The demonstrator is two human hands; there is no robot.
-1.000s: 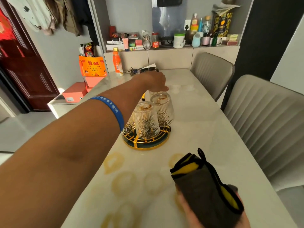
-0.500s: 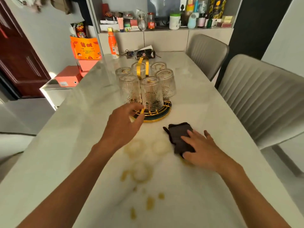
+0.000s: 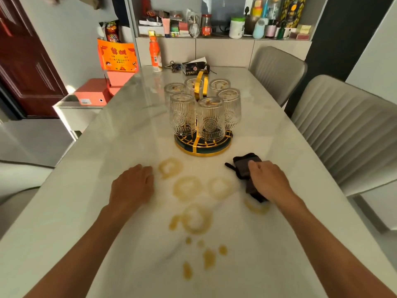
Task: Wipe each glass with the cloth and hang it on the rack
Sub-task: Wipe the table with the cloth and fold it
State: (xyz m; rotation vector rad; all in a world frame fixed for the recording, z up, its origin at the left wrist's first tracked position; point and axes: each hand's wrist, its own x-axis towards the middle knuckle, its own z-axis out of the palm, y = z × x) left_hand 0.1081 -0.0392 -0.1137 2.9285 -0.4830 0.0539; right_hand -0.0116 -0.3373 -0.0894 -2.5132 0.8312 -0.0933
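Note:
Several clear patterned glasses [image 3: 211, 119] hang upside down on a round rack [image 3: 203, 148] with a gold rim and gold handle, at the middle of the pale table [image 3: 120, 130]. A dark cloth [image 3: 243, 168] lies on the table just right of the rack's near edge. My right hand [image 3: 267, 180] rests on top of the cloth, fingers laid over it. My left hand [image 3: 132, 187] lies palm down on the table to the left, holding nothing, about a hand's width short of the rack.
Yellow-brown ring stains [image 3: 188, 188] and drips mark the table between my hands and nearer me. An orange bottle [image 3: 155, 53], keys and a dark packet [image 3: 193, 68] sit at the far end. Two grey chairs [image 3: 348, 130] stand along the right side.
My left hand pulled back from the rack and settled flat on the table. My right hand slid further onto the cloth. The view tilted down slightly.

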